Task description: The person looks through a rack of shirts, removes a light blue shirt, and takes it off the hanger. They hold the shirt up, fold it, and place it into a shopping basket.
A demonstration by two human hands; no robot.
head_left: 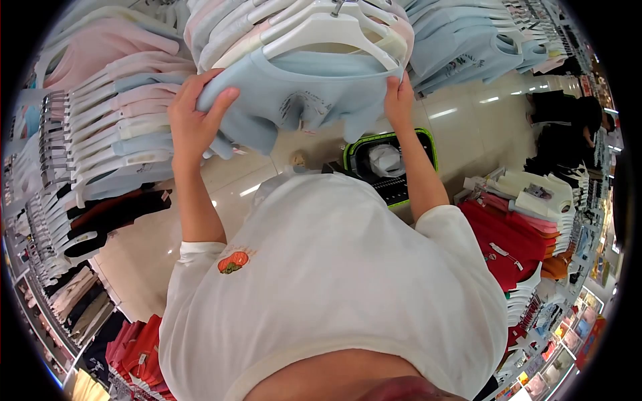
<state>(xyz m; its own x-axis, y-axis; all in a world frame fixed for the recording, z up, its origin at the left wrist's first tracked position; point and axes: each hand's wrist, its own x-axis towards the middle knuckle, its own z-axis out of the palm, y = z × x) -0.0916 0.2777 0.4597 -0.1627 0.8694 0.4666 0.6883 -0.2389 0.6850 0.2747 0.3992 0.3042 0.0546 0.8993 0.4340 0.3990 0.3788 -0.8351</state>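
Observation:
A light blue T-shirt with a small dark print on its chest hangs on a white hanger, its lower part bunched up. My left hand is closed on one shoulder of the T-shirt, the thumb lying over the front. At the opposite shoulder, close to the hanger's end, my right hand pinches the cloth. The hanger's metal hook reaches up toward the rail at the top. Directly behind the T-shirt hang several pale garments on white hangers.
Pink and pale garments hang to the left, with more light blue shirts to the right. A black basket with a green rim stands on the tiled floor. Red clothes hang at lower right. Another person in dark clothing is farther right.

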